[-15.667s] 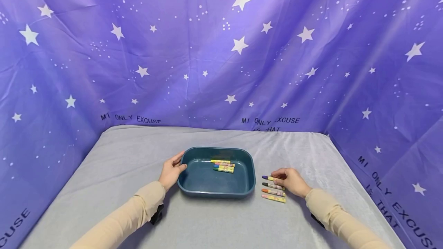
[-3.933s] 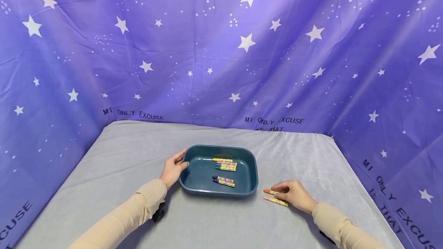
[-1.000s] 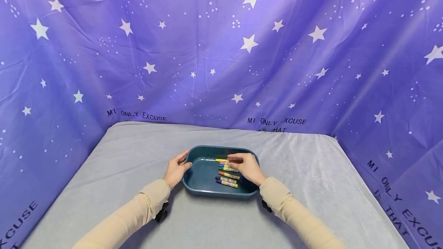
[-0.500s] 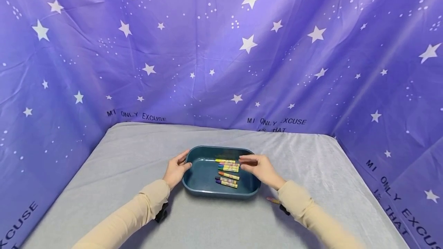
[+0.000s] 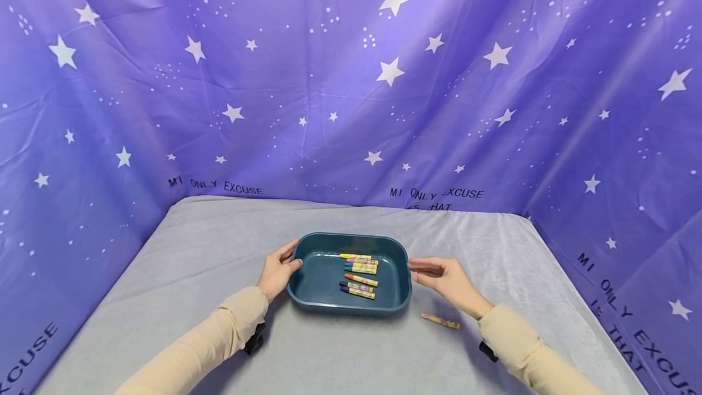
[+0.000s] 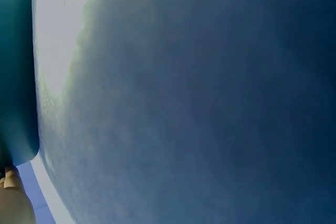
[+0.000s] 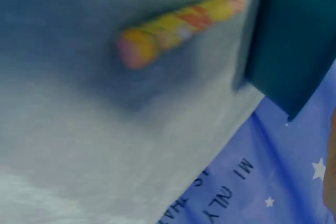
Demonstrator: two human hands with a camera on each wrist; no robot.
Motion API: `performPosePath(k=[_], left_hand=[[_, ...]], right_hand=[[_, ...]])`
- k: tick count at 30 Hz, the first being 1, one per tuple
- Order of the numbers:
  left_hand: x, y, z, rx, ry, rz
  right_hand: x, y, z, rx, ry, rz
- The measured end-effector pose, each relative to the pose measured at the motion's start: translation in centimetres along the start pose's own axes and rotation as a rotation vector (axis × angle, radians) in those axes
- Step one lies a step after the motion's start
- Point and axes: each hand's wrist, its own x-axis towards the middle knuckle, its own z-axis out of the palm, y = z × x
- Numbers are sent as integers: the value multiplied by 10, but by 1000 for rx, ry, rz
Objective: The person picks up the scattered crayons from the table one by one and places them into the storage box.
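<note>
A dark teal plastic tray [image 5: 312,306] stands on the grey cloth. My left hand [image 5: 278,271] grips its left wall, thumb over the rim and fingers outside. Several paper-wrapped crayons [image 5: 361,279] lie in a column inside, among them a yellow, an orange [image 5: 362,280] and a purple one [image 5: 359,292]. Beside the right wall my right hand [image 5: 446,279] hovers with fingers extended and nothing between them, fingertips right at the rim. One pink crayon [image 5: 440,321] in a yellow wrapper lies on the cloth below that hand; the right wrist view shows the same pink crayon [image 7: 181,29] close up.
Grey cloth [image 5: 219,230] covers the table. A purple curtain [image 5: 307,78] with white stars and lettering rises behind and on both sides. The left wrist view shows mostly cloth [image 6: 184,103], with the tray's wall [image 6: 16,77] at its left edge.
My right hand carried black, purple and orange crayons into the tray over these frames. In the last second it has withdrawn rightward from inside the tray, uncovering the pink crayon. The left hand keeps its grip.
</note>
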Motion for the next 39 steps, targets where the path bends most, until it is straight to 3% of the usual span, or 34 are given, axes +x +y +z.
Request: performPosePath(k=[10,21,30,39], left_hand=[[2,-2,0,3,4,-2],[3,-2,-1,-2,6,-10],[3,-3,0,4,15,-9],[5,-3,0,-6,15,-5]], right_hand=[[-24,22,-14,10,-18,17],[-45,53,-4,87,-76,88],[-51,64,-12,29,-107,71],[-57,66,-17,-24,-126,121]])
